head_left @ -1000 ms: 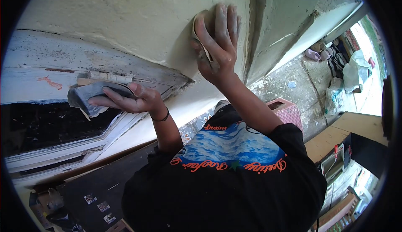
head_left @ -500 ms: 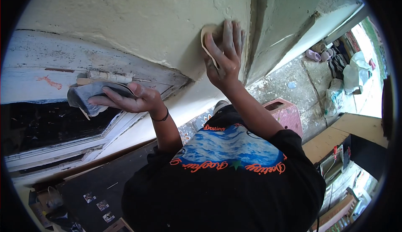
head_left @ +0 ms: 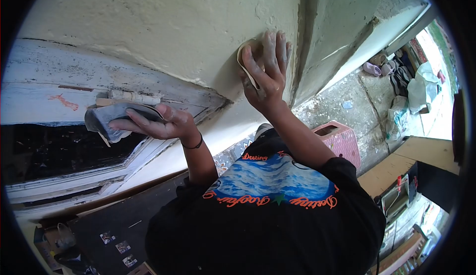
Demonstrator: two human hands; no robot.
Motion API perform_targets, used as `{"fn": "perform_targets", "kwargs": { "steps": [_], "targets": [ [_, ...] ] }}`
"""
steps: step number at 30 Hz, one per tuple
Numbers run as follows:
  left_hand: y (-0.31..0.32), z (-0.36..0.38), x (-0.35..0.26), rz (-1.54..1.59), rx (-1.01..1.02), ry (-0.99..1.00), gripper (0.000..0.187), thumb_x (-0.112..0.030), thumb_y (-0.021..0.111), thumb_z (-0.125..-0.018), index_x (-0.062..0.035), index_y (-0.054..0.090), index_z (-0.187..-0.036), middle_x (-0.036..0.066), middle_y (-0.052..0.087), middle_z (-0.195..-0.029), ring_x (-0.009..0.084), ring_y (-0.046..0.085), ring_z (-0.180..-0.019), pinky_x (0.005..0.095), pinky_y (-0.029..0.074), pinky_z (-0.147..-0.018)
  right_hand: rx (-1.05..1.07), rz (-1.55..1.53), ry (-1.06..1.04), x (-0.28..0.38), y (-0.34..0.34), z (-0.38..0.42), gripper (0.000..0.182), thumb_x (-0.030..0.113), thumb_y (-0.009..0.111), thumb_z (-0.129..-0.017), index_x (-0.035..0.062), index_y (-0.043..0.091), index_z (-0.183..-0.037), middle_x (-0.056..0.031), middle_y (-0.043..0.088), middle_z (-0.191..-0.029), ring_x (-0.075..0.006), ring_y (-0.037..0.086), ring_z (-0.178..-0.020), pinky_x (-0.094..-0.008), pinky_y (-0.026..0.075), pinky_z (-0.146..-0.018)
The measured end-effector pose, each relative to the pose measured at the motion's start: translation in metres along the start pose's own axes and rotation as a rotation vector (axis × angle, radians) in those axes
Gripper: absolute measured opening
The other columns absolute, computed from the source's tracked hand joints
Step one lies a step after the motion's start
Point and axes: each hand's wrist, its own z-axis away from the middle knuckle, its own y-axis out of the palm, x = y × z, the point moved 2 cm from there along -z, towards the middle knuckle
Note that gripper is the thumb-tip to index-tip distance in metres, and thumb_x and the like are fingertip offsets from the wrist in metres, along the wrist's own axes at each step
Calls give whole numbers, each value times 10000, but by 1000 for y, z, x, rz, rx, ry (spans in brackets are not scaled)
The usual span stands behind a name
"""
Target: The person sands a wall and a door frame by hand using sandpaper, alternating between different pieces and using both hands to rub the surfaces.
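My right hand [head_left: 269, 76] is pressed to the cream wall [head_left: 173, 22], close to a vertical edge. Between its thumb side and the wall is a curved piece of sandpaper [head_left: 244, 59] with a tan back. Pale dust coats the fingers. On the left, palm up, my left hand [head_left: 161, 123] grips a folded grey sheet [head_left: 106, 119] that looks like sandpaper, thumb over it and fingers beneath. Just behind that sheet shows a whitish bar [head_left: 134, 96], close to the worn white window frame [head_left: 44, 94].
A pink plastic stool [head_left: 344, 143] stands on the floor at right. Shoes [head_left: 389, 66] and plastic bags [head_left: 421, 86] lie farther off. A dark board [head_left: 104, 225] with small pictures is at lower left, and a wooden cabinet [head_left: 426, 153] at lower right.
My right hand has slid slightly down the wall with the sandpaper. The left hand keeps its hold on the grey sheet, and the view has shifted a little.
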Motion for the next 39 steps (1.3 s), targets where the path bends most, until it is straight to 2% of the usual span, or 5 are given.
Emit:
{"fn": "perform_targets", "kwargs": {
  "steps": [8, 10, 15, 21, 39],
  "targets": [
    [-3, 1, 0, -28, 17, 19, 554, -355, 422, -939, 8, 320, -1345, 256, 76, -1458, 411, 87, -1348, 506, 270, -1047, -50, -37, -30, 5, 1, -14, 472, 160, 691, -664, 141, 616, -1129, -188, 381, -1370, -408, 292, -1299, -555, 161, -1052],
    [-1, 2, 2, 15, -6, -27, 575, -403, 418, -929, -14, 338, -1345, 288, 79, -1448, 454, 63, -1339, 563, 190, -1044, 4, -13, -15, 2, 0, 0, 463, 144, 683, -668, 129, 616, -1125, -180, 383, -1371, -400, 298, -1299, -549, 154, -1057],
    [-2, 1, 1, 1, 7, -11, 574, -401, 427, -926, -16, 342, -1343, 291, 81, -1447, 454, 65, -1339, 565, 192, -1042, -31, -26, -47, 15, -1, -31, 459, 146, 677, -679, 130, 610, -1133, -178, 385, -1370, -403, 284, -1304, -552, 152, -1057],
    [-2, 2, 1, 5, -2, -28, 574, -401, 424, -927, -15, 339, -1343, 292, 81, -1446, 458, 68, -1337, 563, 202, -1039, 20, -42, 21, 2, -1, -1, 527, 105, 709, -639, 206, 601, -1145, -178, 374, -1381, -417, 278, -1302, -551, 149, -1058],
    [-1, 0, 0, -24, 5, -3, 567, -396, 407, -929, -20, 331, -1347, 291, 76, -1446, 461, 58, -1336, 554, 215, -1043, -57, -73, -57, 16, -1, -30, 465, 141, 679, -687, 193, 606, -1143, -178, 394, -1368, -404, 305, -1293, -561, 149, -1052]
  ]
}}
